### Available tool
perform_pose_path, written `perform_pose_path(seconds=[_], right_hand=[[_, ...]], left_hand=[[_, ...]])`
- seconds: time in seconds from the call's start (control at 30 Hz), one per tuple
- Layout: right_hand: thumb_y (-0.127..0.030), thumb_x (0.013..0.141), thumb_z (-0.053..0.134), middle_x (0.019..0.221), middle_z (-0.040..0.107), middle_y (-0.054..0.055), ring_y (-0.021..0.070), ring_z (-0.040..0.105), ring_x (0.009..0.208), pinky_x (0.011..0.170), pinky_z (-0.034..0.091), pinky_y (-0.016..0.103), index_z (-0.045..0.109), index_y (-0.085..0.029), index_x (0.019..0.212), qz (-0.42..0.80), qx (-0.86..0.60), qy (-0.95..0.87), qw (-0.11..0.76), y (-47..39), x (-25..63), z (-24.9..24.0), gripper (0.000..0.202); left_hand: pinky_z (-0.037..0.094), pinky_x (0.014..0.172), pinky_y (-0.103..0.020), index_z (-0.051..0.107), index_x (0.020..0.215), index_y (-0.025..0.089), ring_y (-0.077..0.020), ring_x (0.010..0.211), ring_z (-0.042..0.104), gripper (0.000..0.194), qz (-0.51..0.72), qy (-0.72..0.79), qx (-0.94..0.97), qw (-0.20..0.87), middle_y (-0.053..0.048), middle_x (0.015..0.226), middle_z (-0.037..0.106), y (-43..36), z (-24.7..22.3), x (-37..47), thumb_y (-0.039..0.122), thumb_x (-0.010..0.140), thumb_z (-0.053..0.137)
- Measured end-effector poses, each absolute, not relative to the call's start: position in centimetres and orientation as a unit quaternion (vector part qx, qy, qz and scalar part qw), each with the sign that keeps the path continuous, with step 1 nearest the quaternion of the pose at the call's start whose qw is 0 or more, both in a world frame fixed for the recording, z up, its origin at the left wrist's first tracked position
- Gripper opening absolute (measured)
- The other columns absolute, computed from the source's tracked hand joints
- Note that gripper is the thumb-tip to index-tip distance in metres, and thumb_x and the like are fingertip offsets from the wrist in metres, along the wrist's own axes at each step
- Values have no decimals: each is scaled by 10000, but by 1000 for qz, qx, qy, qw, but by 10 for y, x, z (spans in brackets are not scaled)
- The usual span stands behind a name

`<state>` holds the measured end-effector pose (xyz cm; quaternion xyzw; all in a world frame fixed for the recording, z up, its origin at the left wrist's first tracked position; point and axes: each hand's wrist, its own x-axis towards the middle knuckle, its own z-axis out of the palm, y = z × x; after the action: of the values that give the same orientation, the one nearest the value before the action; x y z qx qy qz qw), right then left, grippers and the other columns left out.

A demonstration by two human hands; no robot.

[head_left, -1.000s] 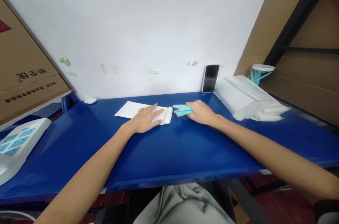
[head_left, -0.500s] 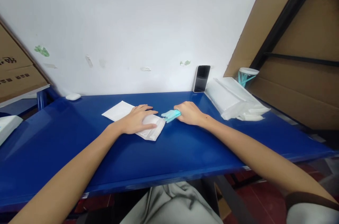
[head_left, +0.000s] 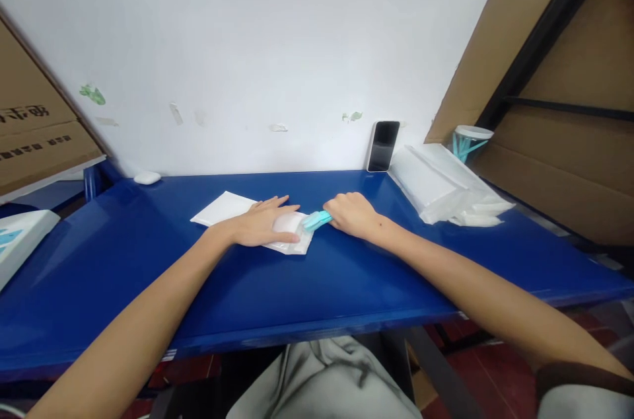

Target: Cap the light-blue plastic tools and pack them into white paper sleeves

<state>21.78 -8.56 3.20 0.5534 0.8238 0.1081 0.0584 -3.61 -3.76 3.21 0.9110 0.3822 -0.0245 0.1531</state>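
A flat white packet (head_left: 225, 207) lies aslant on the blue table, its right end looking partly see-through. My left hand (head_left: 262, 221) rests on top of it, fingers spread and thumb out, hiding its middle. Wrapped in a fist, my right hand (head_left: 352, 213) grips a bundle of thin light-blue plastic sticks (head_left: 316, 221). The bundle points left, and its far end meets the packet's right end, near my left thumb. Whether the tips are inside the packet or on top of it I cannot tell.
A phone (head_left: 383, 146) leans upright on the white wall. Right of it lies a pile of clear-white bags (head_left: 436, 181), with a lidded cup (head_left: 468, 141) of similar sticks behind. A white rounded object (head_left: 147, 178) sits at back left; a white device (head_left: 24, 240) stands at the left edge.
The bundle's left end has gone from beside the packet's right end to overlapping it. My left hand stays spread on the packet. The whole view has shifted slightly.
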Motion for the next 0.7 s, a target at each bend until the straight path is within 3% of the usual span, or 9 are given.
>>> perform_pose_path(seconds=[0.13, 0.23, 0.47, 0.7], right_hand=[[-261, 1018, 427, 1038, 752, 190, 306, 739, 957, 739, 471, 332, 741, -140, 1054, 95, 569, 814, 68, -91, 214, 35, 338], [-276, 1018, 430, 1031, 752, 199, 312, 741, 951, 740, 480, 337, 746, -130, 1046, 89, 584, 804, 58, -92, 212, 33, 349], [-222, 965, 477, 1008, 757, 178, 294, 742, 936, 743, 476, 327, 744, -138, 1037, 90, 591, 800, 37, -92, 216, 26, 290], [-224, 954, 473, 977, 761, 163, 310, 745, 894, 712, 474, 348, 739, -153, 1013, 100, 586, 804, 25, -92, 220, 22, 281]], left_hand=[[320, 1200, -568, 381, 1584, 401, -423, 1540, 282, 1044, -45, 359, 915, 179, -93, 1703, 226, -40, 41, -43, 795, 688, 741], [363, 1173, -553, 369, 1588, 408, -436, 1508, 347, 1128, -50, 362, 914, 178, -89, 1713, 202, -41, 42, -44, 775, 614, 803], [384, 1162, -446, 577, 1439, 234, -364, 1418, 474, 970, 41, 375, 916, 139, -115, 1537, 528, -39, 27, -32, 822, 680, 716], [467, 1023, -406, 586, 1422, 253, -338, 1261, 600, 843, 92, 358, 922, 115, -82, 1412, 639, -41, 26, -26, 821, 800, 606]])
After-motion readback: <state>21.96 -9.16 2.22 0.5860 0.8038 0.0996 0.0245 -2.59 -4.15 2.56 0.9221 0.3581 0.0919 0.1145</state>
